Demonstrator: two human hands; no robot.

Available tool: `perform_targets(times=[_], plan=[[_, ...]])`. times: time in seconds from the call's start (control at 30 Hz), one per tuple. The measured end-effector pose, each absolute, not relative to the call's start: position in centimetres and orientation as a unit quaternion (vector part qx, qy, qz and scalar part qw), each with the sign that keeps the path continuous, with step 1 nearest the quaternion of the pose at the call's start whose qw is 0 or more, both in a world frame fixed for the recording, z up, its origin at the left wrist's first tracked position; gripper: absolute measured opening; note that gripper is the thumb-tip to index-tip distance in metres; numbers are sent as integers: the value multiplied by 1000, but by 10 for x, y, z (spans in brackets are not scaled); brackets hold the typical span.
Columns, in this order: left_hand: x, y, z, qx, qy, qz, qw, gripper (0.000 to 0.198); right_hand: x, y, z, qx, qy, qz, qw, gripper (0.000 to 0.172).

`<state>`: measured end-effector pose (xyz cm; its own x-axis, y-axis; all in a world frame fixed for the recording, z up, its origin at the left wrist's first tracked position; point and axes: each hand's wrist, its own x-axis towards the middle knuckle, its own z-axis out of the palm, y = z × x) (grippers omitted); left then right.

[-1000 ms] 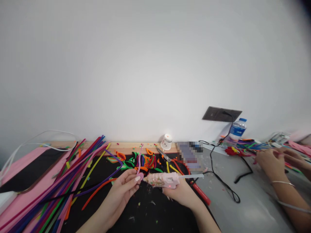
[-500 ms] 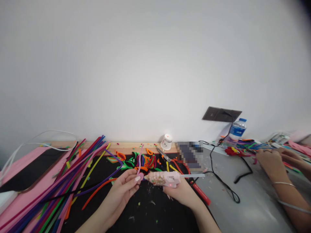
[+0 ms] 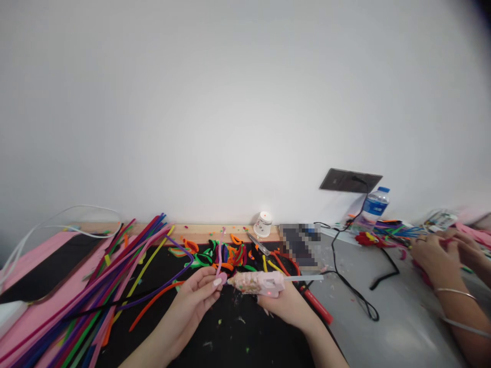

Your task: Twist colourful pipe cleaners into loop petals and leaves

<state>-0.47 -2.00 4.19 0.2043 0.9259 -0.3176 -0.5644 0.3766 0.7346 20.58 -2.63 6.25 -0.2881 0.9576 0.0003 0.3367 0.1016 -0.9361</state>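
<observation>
Between the thumb and fingers of my left hand (image 3: 202, 295) is a pink pipe cleaner (image 3: 220, 255), coiled into a small disc at its lower end with a straight tail standing up. My right hand (image 3: 286, 302) is closed round a pale pink hot glue gun (image 3: 261, 282) with a small red light lit. Its nozzle points left and sits right at the coiled disc; whether it touches I cannot tell. A translucent glue stick (image 3: 305, 278) sticks out of the gun's back. Beyond my hands lies a heap of bent, many-coloured pipe cleaner pieces (image 3: 230, 255).
Long pipe cleaners (image 3: 99, 291) are bundled at left. Scissors (image 3: 259, 244) lie near a white paper cup (image 3: 263, 225). Rightward are a red-handled tool (image 3: 318, 305), a black cable (image 3: 351, 291) and a water bottle (image 3: 374, 207). A co-worker's hands (image 3: 437, 258) work at far right.
My hands, the pink pipe cleaner and the glue gun stay almost still. At far right, the co-worker's hands have shifted slightly right, and something dark pink now shows in them.
</observation>
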Motion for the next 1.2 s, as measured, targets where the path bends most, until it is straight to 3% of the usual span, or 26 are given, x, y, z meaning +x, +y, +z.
perform_targets(times=[0.3, 0.8, 1.03, 1.1, 1.2], plan=[[-4, -18, 48, 233, 377, 502, 743, 24, 205, -26, 63, -490, -657, 457, 346, 27], [-4, -19, 46, 240, 380, 499, 741, 25, 209, -25, 58, -485, -664, 451, 346, 41], [-3, -22, 49, 325, 407, 529, 670, 26, 206, -25, 64, -478, -670, 421, 382, 42], [-3, -20, 48, 332, 416, 541, 650, 27, 205, -25, 66, -487, -672, 402, 386, 39], [-5, -17, 47, 325, 427, 559, 632, 27, 206, -25, 67, -535, -672, 347, 375, 21]])
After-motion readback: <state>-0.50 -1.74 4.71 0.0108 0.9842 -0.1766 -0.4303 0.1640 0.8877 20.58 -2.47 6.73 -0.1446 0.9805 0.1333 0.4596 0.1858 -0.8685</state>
